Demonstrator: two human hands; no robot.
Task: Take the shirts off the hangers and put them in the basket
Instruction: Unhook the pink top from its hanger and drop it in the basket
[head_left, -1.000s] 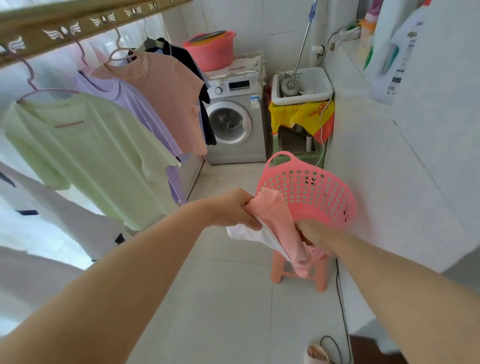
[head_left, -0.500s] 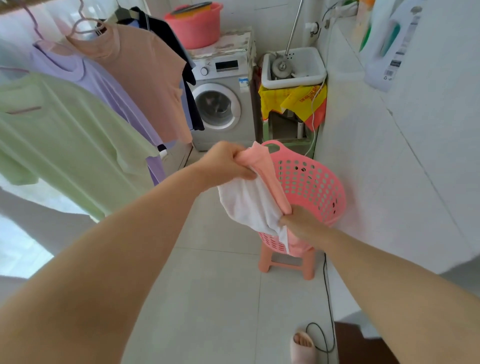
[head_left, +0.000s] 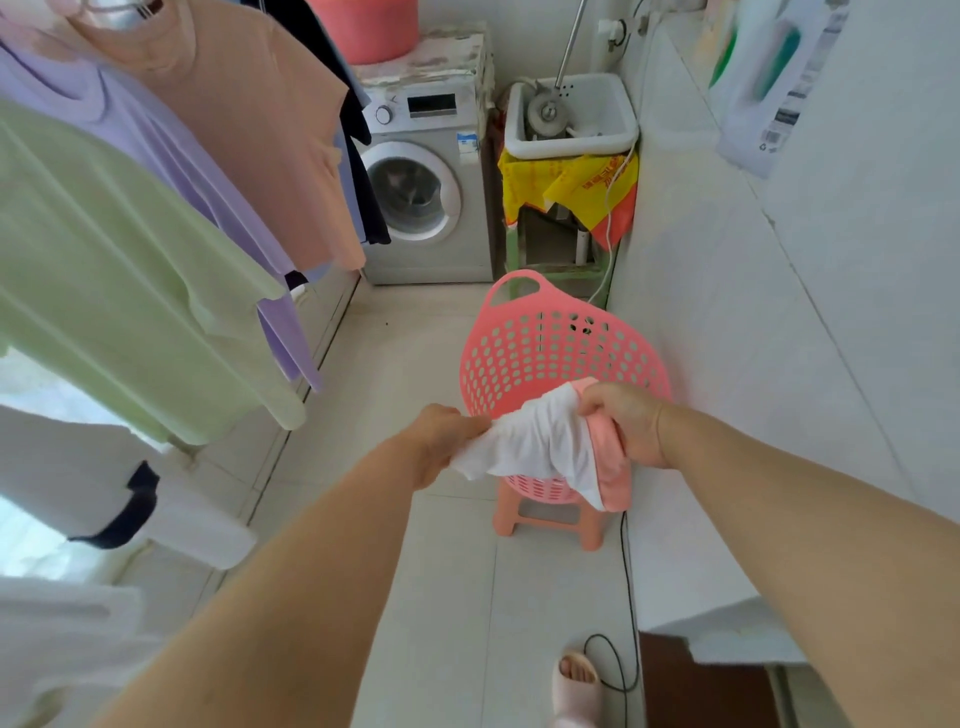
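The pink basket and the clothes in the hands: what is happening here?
A person holds white and pink clothes in both hands over the near rim of the pink basket, which stands on a stool. The left hand pinches the white part; the right hand grips the rest. A green shirt, a purple shirt and a peach shirt hang at the left, not yet taken down.

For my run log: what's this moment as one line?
left hand: grips shirt | right hand: grips shirt | shirt: spread between hands, at basket rim, not in | basket: on stool
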